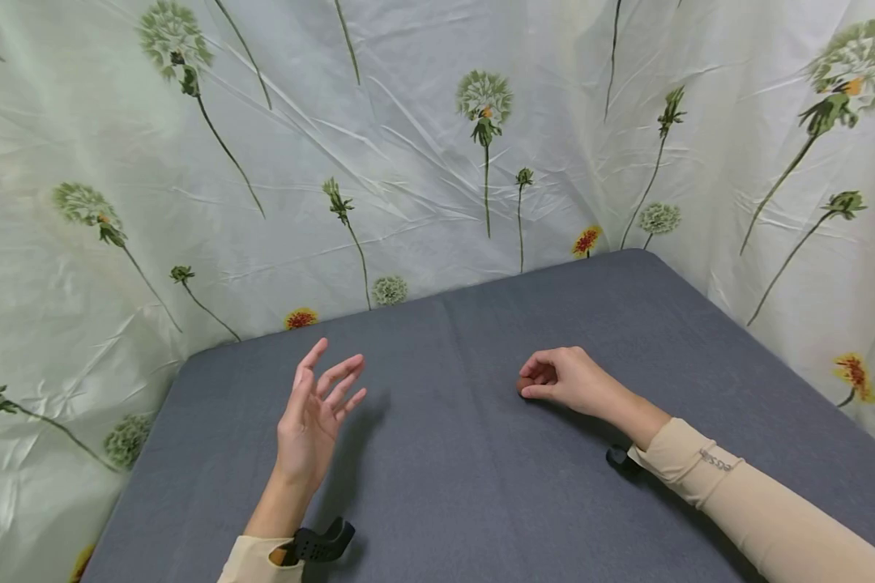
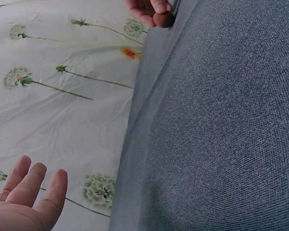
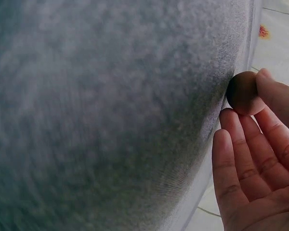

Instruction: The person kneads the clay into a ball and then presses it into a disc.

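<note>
My right hand (image 1: pixel 574 382) pinches a small, smooth brown ball (image 3: pixel 243 94) between thumb and fingers, low over the grey cloth to the right of the middle. In the right wrist view the thumb lies on one side of the ball and the fingertips on the other, with the remaining fingers stretched out beside it. The head view shows only a sliver of the ball past the fingers. My left hand (image 1: pixel 312 433) is raised above the cloth on the left, its fingers spread and relaxed, holding nothing.
A grey cloth (image 1: pixel 437 453) covers the table, with a faint crease running through its middle. White curtains (image 1: pixel 423 146) printed with dandelions hang behind the far edge and along the sides. Each wrist carries a black camera mount (image 1: pixel 326 541) near a beige sleeve (image 1: pixel 766 506).
</note>
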A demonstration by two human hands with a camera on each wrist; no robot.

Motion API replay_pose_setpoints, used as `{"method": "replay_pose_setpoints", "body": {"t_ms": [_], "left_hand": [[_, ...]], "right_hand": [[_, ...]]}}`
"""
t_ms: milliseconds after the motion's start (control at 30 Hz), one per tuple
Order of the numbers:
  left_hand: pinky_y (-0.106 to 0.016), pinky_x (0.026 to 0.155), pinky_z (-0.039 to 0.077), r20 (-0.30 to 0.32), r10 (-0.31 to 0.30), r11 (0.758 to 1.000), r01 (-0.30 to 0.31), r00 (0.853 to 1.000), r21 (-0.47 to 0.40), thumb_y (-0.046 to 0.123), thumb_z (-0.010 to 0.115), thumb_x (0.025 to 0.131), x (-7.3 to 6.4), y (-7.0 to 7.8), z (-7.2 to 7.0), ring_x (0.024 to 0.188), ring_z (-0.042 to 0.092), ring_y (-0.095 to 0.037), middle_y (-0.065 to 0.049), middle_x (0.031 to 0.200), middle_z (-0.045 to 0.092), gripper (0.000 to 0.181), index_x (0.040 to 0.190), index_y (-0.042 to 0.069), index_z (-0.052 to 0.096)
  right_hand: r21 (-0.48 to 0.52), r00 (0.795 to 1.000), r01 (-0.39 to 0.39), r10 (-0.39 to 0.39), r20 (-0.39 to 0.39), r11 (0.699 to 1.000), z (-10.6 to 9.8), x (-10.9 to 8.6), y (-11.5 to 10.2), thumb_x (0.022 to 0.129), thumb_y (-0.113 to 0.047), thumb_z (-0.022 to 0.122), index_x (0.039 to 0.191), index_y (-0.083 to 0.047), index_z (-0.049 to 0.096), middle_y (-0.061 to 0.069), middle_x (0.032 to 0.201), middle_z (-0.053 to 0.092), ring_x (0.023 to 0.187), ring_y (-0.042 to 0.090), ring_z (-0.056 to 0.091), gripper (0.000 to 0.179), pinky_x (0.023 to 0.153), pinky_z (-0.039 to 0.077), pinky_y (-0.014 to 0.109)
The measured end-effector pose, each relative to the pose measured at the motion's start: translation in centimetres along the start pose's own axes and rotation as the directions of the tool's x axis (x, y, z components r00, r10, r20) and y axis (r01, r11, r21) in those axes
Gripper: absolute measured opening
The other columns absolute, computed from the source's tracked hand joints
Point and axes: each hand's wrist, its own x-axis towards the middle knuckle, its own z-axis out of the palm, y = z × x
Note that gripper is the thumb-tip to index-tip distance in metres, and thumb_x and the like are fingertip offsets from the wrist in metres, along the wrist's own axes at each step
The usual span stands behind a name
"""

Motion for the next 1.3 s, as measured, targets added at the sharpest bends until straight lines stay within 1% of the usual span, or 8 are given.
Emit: {"method": "replay_pose_setpoints", "body": {"t_ms": [533,800,867,967,1067,1133,1200,1300], "left_hand": [[-0.028,0.112,0.051,-0.024,-0.008,0.987,0.012,1.0,0.158,0.04,0.032,0.119,-0.4,0.4,-0.2,0.146,0.055,-0.018,0.003,0.147,0.064,0.05,0.166,0.029,0.023],[-0.015,0.109,0.048,0.04,0.025,0.911,-0.04,0.999,0.411,0.031,0.037,0.12,-0.7,0.9,0.2,0.145,0.054,-0.006,-0.01,0.154,0.056,0.05,0.168,0.026,0.028],[-0.014,0.108,0.047,0.058,0.071,0.855,-0.091,0.996,0.511,0.028,0.04,0.119,-0.9,1.0,0.4,0.144,0.056,-0.01,-0.012,0.154,0.057,0.05,0.168,0.028,0.03],[-0.03,0.112,0.052,0.16,0.173,0.695,-0.236,0.972,0.679,0.022,0.05,0.116,-1.8,1.6,1.5,0.145,0.057,-0.019,-0.007,0.155,0.059,0.055,0.168,0.029,0.033],[-0.048,0.109,0.055,0.355,0.262,0.455,-0.439,0.897,0.775,0.022,0.062,0.111,-3.0,2.4,3.0,0.14,0.061,-0.022,0.0,0.155,0.06,0.06,0.166,0.029,0.04],[-0.053,0.106,0.055,0.481,0.282,0.354,-0.556,0.83,0.752,0.025,0.067,0.108,-3.8,3.0,4.0,0.138,0.062,-0.02,0.004,0.153,0.061,0.059,0.162,0.028,0.046],[-0.051,0.104,0.056,0.562,0.292,0.288,-0.632,0.774,0.72,0.03,0.068,0.107,-4.3,3.3,4.7,0.134,0.064,-0.017,0.007,0.15,0.063,0.053,0.158,0.029,0.053],[-0.049,0.106,0.055,0.622,0.307,0.268,-0.692,0.721,0.67,0.033,0.067,0.108,-4.9,3.5,5.2,0.133,0.064,-0.014,0.008,0.146,0.065,0.046,0.153,0.027,0.058]], "right_hand": [[-0.034,0.999,0.011,-0.01,0.031,0.999,-0.2,0.3,-0.3,0.096,-0.022,0.084,0.104,-0.012,0.076,0.002,0.102,0.076,0.085,0.007,0.07,0.016,0.075,0.057,0.025],[-0.096,0.999,0.009,-0.006,0.032,0.995,-0.4,2.2,-1.8,0.112,-0.038,0.06,0.142,-0.004,0.064,0.018,0.136,0.069,0.123,0.033,0.071,0.045,0.1,0.058,0.053],[-0.126,0.999,-0.001,0.007,0.044,0.992,-0.1,3.4,-2.5,0.114,-0.045,0.052,0.154,-0.006,0.054,0.022,0.149,0.06,0.136,0.038,0.062,0.056,0.109,0.053,0.059],[-0.185,0.997,0.013,0.002,0.08,0.983,0.5,5.4,-3.5,0.116,-0.052,0.042,0.165,-0.011,0.04,0.023,0.16,0.049,0.145,0.041,0.054,0.065,0.116,0.045,0.063],[-0.241,0.991,0.05,-0.018,0.131,0.969,1.3,7.2,-3.9,0.116,-0.056,0.037,0.169,-0.016,0.033,0.022,0.166,0.041,0.151,0.043,0.047,0.067,0.121,0.039,0.066],[-0.278,0.984,0.073,-0.024,0.176,0.958,2.0,8.0,-3.7,0.116,-0.056,0.034,0.171,-0.019,0.03,0.022,0.17,0.036,0.155,0.044,0.041,0.067,0.124,0.034,0.068],[-0.297,0.973,0.093,-0.024,0.228,0.95,2.7,8.6,-3.3,0.116,-0.058,0.032,0.171,-0.021,0.028,0.023,0.173,0.03,0.159,0.046,0.035,0.067,0.127,0.029,0.068],[-0.314,0.953,0.118,-0.02,0.301,0.942,3.7,8.8,-2.5,0.116,-0.058,0.03,0.172,-0.023,0.027,0.024,0.176,0.022,0.163,0.048,0.023,0.066,0.13,0.021,0.07]]}}
